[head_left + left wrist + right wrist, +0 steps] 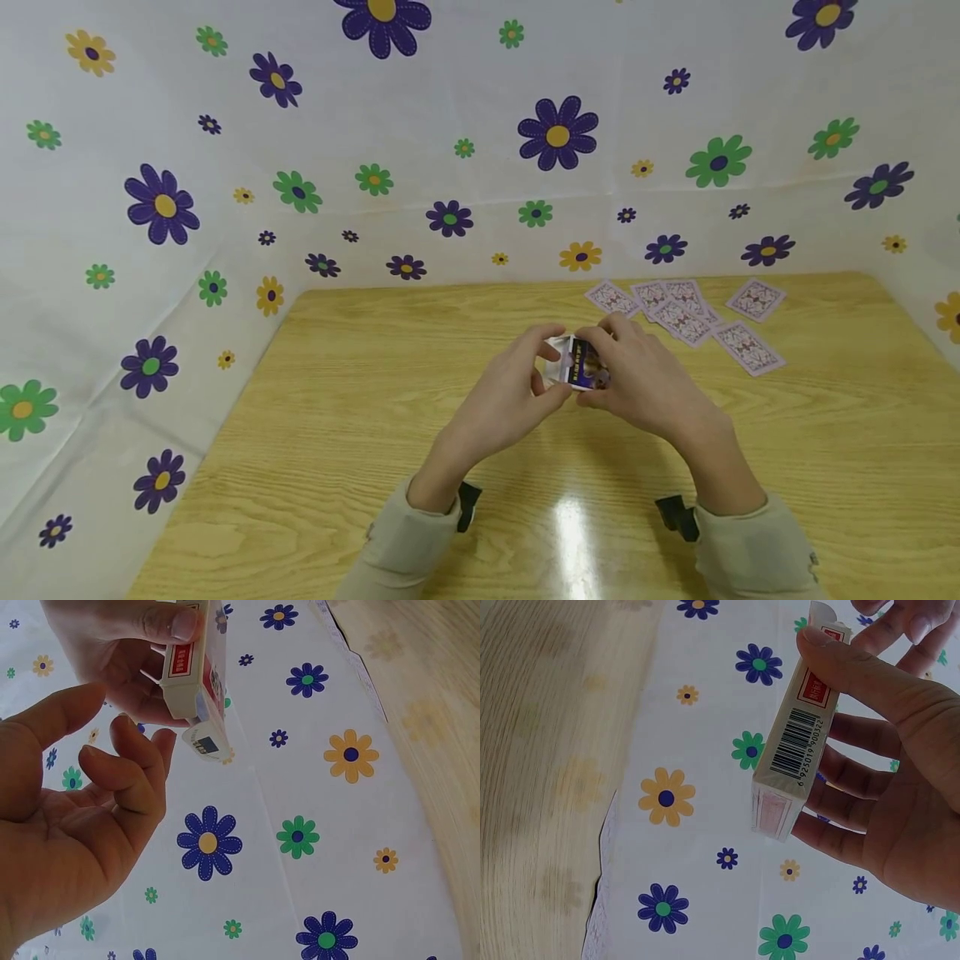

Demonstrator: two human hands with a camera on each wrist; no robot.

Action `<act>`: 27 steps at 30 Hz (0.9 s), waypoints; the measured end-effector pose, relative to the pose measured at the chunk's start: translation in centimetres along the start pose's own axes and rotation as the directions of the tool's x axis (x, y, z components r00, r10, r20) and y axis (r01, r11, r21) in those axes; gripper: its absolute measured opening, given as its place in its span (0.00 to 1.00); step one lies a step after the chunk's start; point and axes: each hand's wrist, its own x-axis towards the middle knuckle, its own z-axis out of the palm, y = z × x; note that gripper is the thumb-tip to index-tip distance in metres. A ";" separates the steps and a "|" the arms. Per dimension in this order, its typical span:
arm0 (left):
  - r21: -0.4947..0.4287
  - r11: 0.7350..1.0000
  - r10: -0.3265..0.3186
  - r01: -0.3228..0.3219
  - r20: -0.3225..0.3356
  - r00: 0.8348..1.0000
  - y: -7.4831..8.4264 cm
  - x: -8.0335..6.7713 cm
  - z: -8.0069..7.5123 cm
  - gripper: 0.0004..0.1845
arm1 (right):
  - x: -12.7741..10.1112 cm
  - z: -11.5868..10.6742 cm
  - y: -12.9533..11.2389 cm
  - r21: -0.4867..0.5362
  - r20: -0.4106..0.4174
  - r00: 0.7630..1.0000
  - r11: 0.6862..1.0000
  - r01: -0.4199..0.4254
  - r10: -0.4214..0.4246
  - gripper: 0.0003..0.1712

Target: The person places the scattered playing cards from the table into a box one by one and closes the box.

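Observation:
A small playing-card box [579,364] with red labels and a barcode is held above the middle of the wooden table [337,417]. My right hand [645,383] grips it, thumb along one narrow side and fingers behind the other [907,787]. The box [795,750] has its end flap [206,742] open. My left hand [510,400] is close beside that flap end with its fingers loosely curled [120,772] and holds nothing. Whether its fingertips touch the box I cannot tell.
Several face-down cards [682,317] with pink patterned backs lie scattered at the table's far right. A white cloth with purple, green and yellow flowers [450,125] walls in the table at the back and both sides. A glare spot [573,517] lies between my sleeves.

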 end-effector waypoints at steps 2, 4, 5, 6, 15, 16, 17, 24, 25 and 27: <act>-0.010 1.000 -0.003 0.003 -0.001 1.000 0.0 -0.1 -0.1 0.33 | 0.0 0.0 0.0 0.001 -0.005 1.000 1.000 -0.001 0.001 0.40; -0.022 1.000 -0.009 0.009 -0.005 1.000 0.0 -0.1 -0.3 0.33 | 0.0 0.1 0.1 0.003 -0.010 1.000 1.000 -0.006 0.006 0.41; -0.028 1.000 -0.013 0.013 -0.009 1.000 0.0 -0.2 -0.4 0.33 | 0.0 0.1 0.1 0.005 -0.012 1.000 1.000 -0.009 0.009 0.41; -0.036 0.999 -0.015 0.015 -0.013 1.000 0.0 -0.2 -0.5 0.33 | 0.0 0.1 0.1 0.007 -0.014 1.000 1.000 -0.013 0.013 0.41; -0.033 0.999 0.006 -0.009 -0.085 0.996 0.1 -0.6 -1.4 0.27 | 0.1 0.0 0.0 0.017 -0.040 0.999 0.999 -0.035 0.036 0.42; -0.031 0.999 0.009 -0.012 -0.090 0.996 0.1 -0.7 -1.5 0.25 | 0.1 0.0 0.0 0.017 -0.043 0.998 0.999 -0.035 0.035 0.42; -0.023 1.000 0.016 -0.018 -0.094 0.995 0.0 -0.7 -1.6 0.23 | 0.1 0.0 0.1 0.018 -0.048 0.998 0.999 -0.034 0.035 0.42; 0.020 0.999 0.039 -0.038 -0.069 0.997 -0.1 -0.9 -1.8 0.10 | 0.1 0.1 0.1 0.030 -0.070 0.996 0.998 -0.048 0.050 0.42; 0.027 0.999 0.037 -0.036 -0.055 0.998 -0.1 -1.0 -1.9 0.09 | 0.1 0.0 0.1 0.034 -0.071 0.996 0.998 -0.055 0.057 0.42; 0.041 0.999 0.023 -0.022 -0.017 1.000 -0.1 -1.1 -2.0 0.08 | 0.1 0.0 0.1 0.046 -0.075 0.995 0.997 -0.068 0.071 0.42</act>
